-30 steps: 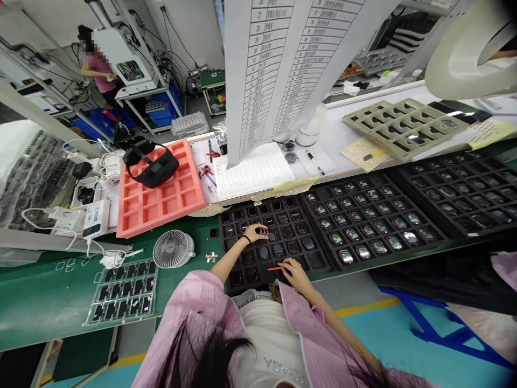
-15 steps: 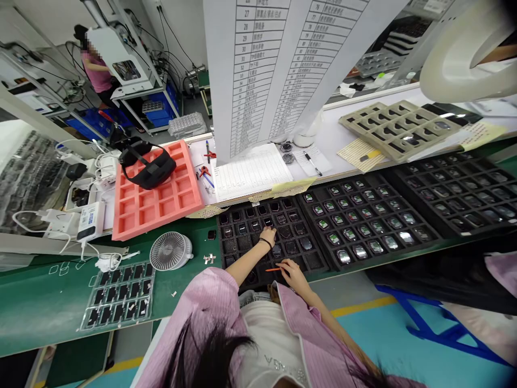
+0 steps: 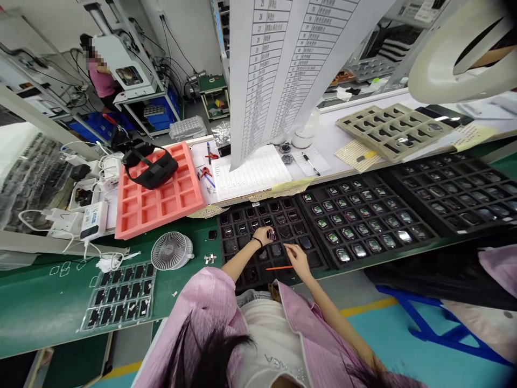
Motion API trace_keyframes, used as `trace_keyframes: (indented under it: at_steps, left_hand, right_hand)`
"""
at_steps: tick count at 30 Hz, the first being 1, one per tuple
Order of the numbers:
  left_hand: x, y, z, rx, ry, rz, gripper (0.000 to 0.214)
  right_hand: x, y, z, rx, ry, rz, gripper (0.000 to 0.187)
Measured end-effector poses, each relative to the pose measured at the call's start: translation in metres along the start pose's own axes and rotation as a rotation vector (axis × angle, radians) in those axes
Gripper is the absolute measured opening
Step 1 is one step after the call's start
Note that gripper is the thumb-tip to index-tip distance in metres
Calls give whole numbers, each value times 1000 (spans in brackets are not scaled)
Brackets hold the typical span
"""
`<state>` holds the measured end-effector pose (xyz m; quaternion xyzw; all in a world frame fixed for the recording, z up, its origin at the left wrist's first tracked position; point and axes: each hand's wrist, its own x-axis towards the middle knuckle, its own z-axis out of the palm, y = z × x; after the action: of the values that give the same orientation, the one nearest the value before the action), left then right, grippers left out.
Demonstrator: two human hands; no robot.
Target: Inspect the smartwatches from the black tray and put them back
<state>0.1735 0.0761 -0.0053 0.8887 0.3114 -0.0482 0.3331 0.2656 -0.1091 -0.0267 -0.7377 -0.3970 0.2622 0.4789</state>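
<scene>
My left hand (image 3: 263, 236), with a dark band on its wrist, is closed on a small dark watch body (image 3: 272, 235) just over the black foam tray (image 3: 266, 262). The fingers hide part of that piece. To its right, my right hand (image 3: 298, 258) is over the same tray with fingers stretched out and nothing visible in them. An orange pen-like stick (image 3: 278, 268) lies on the tray's near part, below the right fingertips and apart from them. Several dark watch bodies sit in the tray's pockets around both hands.
More black trays (image 3: 363, 221) with watch parts extend right. A small fan (image 3: 172, 250), a clear blister tray (image 3: 119, 295) and a pink foam tray (image 3: 161, 196) bearing a black headset are left. A printed sheet (image 3: 278, 81) hangs ahead. A lamp ring (image 3: 432, 70) overhangs right.
My left hand has lifted a watch body out of the tray. My right hand has let go of the orange stick and moved up and slightly right; the stick now lies on the tray.
</scene>
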Motion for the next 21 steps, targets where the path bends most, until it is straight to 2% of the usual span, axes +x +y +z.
trace_keyframes:
  at_steps: [6, 9, 12, 15, 18, 21]
  left_hand:
    - [-30, 6, -14, -220, 127, 81, 56]
    - [-44, 14, -20, -515, 185, 48, 57]
    - [-56, 18, -26, -1060, 104, -72, 54]
    - [-69, 21, -34, -1426, -16, -130, 51]
    - [-78, 24, -41, -1596, -35, -142, 55]
    - [-84, 29, -48, -1660, -9, -129, 58]
  right_hand:
    - [48, -19, 24, 143, -2, 95, 44]
    - [57, -36, 29, 204, -1, 102, 48]
    - [55, -61, 21, 258, -16, 59, 47]
    - [51, -92, 7, 339, -151, -41, 40]
    - [51, -119, -8, 390, -269, -160, 29]
    - [52, -138, -17, 343, -211, -265, 18]
